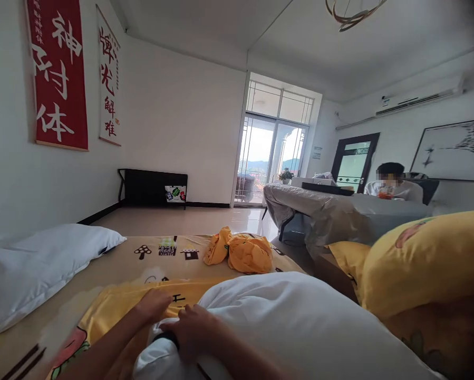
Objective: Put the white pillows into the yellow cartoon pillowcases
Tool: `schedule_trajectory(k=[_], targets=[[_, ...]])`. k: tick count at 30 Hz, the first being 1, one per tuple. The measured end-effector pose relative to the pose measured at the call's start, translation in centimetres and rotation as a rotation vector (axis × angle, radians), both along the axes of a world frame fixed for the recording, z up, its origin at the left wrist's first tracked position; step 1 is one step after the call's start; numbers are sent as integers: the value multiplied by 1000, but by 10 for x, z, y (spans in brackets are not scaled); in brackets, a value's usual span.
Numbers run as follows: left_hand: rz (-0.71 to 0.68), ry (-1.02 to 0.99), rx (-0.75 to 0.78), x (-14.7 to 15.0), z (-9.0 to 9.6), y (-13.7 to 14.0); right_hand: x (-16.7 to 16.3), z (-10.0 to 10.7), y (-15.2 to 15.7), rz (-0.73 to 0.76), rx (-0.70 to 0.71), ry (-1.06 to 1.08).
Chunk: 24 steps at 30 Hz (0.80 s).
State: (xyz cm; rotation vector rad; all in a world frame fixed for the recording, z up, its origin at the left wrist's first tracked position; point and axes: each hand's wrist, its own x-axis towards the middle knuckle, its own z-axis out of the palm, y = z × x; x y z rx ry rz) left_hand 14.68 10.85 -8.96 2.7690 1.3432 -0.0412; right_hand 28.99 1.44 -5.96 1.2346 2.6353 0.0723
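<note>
A yellow printed pillowcase [114, 305] lies spread before me on the bed. My left hand [155, 305] is closed on its upper edge. Close beside it, my right hand [195, 328] has its fingers closed on the end of a plump white pillow [292, 322]. The pillow's corner bulges below my right hand, with a dark strip under the fingers. My right forearm crosses in front of the pillow. How far the pillow's end lies inside the pillowcase cannot be made out. My fingertips are partly hidden in the cloth.
Another white pillow [42, 269] lies at left on the patterned sheet [142, 253]. Bunched orange cloth [250, 254] sits at the bed's far edge. A yellow pillow [430, 258] is at right. Beyond, a person [395, 184] sits at a covered table [331, 211].
</note>
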Motion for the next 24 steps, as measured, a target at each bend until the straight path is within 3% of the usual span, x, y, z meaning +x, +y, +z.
schedule_trajectory(k=[9, 13, 18, 24], targets=[[65, 34, 70, 9, 22, -32, -19, 7, 18, -134, -143, -80], [103, 9, 68, -14, 27, -46, -20, 11, 24, -168, -154, -66], [174, -97, 2, -55, 12, -70, -9, 24, 32, -201, -131, -24], [280, -315, -15, -68, -10, -96, -7, 30, 39, -250, -30, 2]])
